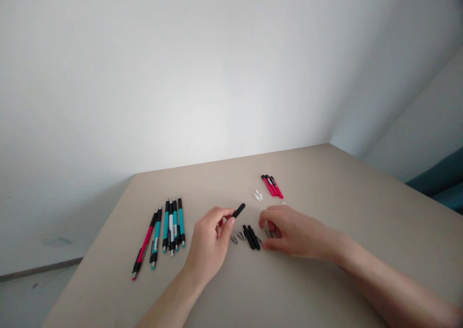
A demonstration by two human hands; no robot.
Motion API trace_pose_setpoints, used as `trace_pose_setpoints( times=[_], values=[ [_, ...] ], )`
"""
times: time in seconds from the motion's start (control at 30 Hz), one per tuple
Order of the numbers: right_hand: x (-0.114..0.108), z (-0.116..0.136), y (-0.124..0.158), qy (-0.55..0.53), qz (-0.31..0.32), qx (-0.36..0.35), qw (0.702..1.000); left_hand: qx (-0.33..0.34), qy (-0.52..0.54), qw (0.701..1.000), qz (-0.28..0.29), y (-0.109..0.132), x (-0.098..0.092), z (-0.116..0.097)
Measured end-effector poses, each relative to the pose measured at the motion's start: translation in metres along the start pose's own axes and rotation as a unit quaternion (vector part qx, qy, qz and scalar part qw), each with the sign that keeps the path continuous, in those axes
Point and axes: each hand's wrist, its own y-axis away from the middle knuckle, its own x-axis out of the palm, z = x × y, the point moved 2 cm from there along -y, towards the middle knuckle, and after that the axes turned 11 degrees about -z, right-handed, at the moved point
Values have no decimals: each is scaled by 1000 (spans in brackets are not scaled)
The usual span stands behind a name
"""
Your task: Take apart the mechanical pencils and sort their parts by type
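Observation:
My left hand [211, 239] pinches a black pen grip [239, 210] between thumb and fingertips, its free end tilted up to the right. Over the table on the other side, my right hand [289, 229] has curved fingers, with thumb and forefinger apart above some small greyish parts [268, 233]. Between the hands lie more black pen grips [251, 237], side by side. Small silvery pieces [241, 236], perhaps springs or tips, are scattered next to them. My right hand's palm and some fingers are hidden.
Assembled pens [175, 224] with teal, white and pink barrels lie in a row on the left of the beige table [119, 231]. Small white parts [258, 196] and pink pen barrels with black ends [272, 186] lie farther back. A wall [217, 77] stands behind.

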Motion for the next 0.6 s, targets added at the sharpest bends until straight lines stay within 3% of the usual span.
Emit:
trace_pose_setpoints(
  times=[0.27,0.6],
  values=[
    [3,13,-2,-9,12,-12,1000,2,-9,1000,-3,-1,0,1],
    [6,11,-2,-16,21,-39,999,-2,-13,1000,-1,-1,0,2]
  ],
)
